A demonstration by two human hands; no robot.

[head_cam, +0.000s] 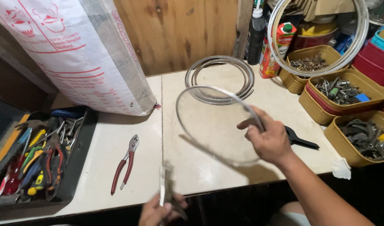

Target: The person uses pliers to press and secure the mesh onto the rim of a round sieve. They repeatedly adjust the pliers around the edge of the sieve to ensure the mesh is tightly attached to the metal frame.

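1. The right hand (269,140), at 3 o'clock from the frame's middle, has its grip clenched on a thin metal ring (217,123), pinching the rim at its 2 o'clock side. The ring hangs tilted in the air above the worktop (208,167).
2. The left hand (158,212), at 6 o'clock and just past the worktop's near edge, grasps a small pale piece (163,186) standing upright; it is too blurred to say what it is.
3. Open worktop lies under and around the ring, from the middle to the near edge. A seam (161,125) runs from 12 to 6 o'clock through the surface.
4. Red-handled pliers (125,167) lie alone at 8 o'clock from the ring, well apart from both hands.
5. A coil (220,79) of metal hoops lies flat at 12 o'clock, near the wooden wall (179,29).
6. A black tool (303,141) lies just beyond the right hand at 3 o'clock.
7. A big white sack (74,54) with red print leans at 10 o'clock, its base on the worktop's far left part.
8. A dark tray (79,167) at 9 o'clock, off the left edge, holds pliers, screwdrivers and other hand tools heaped together.
9. Tan tubs (321,113) at 2 to 3 o'clock crowd the right edge; they hold bolts, nuts and grey metal fittings.
10. A red and green carton (277,52) stands upright at 1 o'clock, with a larger hoop (346,54) leaning behind it.
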